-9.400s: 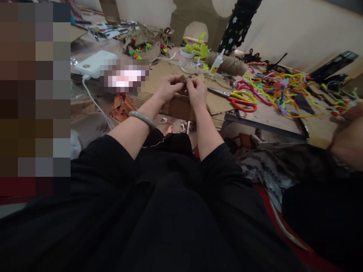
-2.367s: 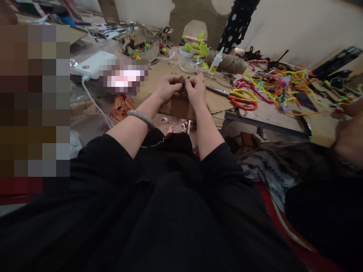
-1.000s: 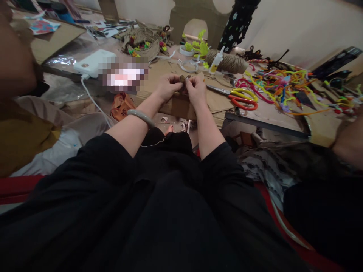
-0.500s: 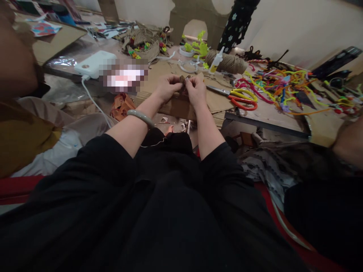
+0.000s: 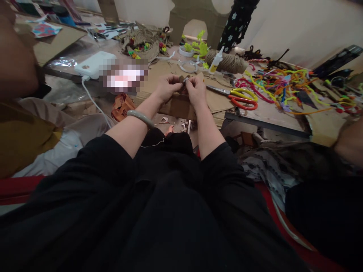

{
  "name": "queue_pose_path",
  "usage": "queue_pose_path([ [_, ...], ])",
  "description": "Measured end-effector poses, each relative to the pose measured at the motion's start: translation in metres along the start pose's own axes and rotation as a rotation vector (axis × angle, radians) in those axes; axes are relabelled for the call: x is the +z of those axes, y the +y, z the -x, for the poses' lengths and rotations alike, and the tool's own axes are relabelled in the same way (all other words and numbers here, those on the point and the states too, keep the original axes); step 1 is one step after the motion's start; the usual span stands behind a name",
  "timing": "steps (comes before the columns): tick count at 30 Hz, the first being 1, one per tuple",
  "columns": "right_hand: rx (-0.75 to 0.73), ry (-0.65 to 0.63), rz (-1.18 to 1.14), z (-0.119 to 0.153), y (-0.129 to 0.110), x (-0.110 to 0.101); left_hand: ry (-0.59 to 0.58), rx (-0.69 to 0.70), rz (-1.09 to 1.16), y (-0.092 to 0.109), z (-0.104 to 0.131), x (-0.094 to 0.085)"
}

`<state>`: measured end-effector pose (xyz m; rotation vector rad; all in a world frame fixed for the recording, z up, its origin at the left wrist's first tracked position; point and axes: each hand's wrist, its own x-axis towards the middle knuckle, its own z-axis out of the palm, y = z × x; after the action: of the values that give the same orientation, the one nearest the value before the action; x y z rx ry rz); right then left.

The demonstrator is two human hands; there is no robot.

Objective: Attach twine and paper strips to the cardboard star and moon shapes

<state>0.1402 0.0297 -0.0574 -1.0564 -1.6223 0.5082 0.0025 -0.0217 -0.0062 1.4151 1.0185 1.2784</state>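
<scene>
My left hand (image 5: 169, 87) and my right hand (image 5: 196, 89) meet over the near edge of the cardboard (image 5: 161, 71). Fingers and thumbs are pinched around a small brown piece (image 5: 184, 80) that looks like a scrap of cardboard or twine; its exact kind is too small to make out. Something pale shows by the right fingertips. Scissors (image 5: 238, 96) with yellow and orange handles lie right of my right hand. Beyond the hands stand a small glue bottle (image 5: 216, 62) and a roll of brown twine (image 5: 231, 62).
Colourful pipe cleaners (image 5: 283, 88) are heaped at the right. A white power bank (image 5: 95, 63) with a cable lies left, near a blurred lit screen (image 5: 124, 76). Tangled twine (image 5: 144, 39) and white tape rolls (image 5: 188, 66) sit farther back. People sit close on both sides.
My hands stay in nearly the same place. The fingertips have shifted slightly around the small piece, and a pale bit shows more clearly at the right fingers.
</scene>
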Motion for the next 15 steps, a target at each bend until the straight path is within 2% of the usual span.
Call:
queue_pose_path([
  [4,0.075,-0.003,-0.039,0.002,-0.006,-0.0006,0.007,0.016,-0.008,-0.002,-0.0009,-0.0004],
  [9,0.063,0.003,-0.07,0.0024,-0.0071,-0.0017,0.006,0.032,0.004,-0.0003,0.0012,-0.0005],
  [15,0.015,-0.021,-0.038,0.0058,-0.0079,-0.0031,0.039,0.016,-0.011,-0.0065,-0.0074,0.0023],
])
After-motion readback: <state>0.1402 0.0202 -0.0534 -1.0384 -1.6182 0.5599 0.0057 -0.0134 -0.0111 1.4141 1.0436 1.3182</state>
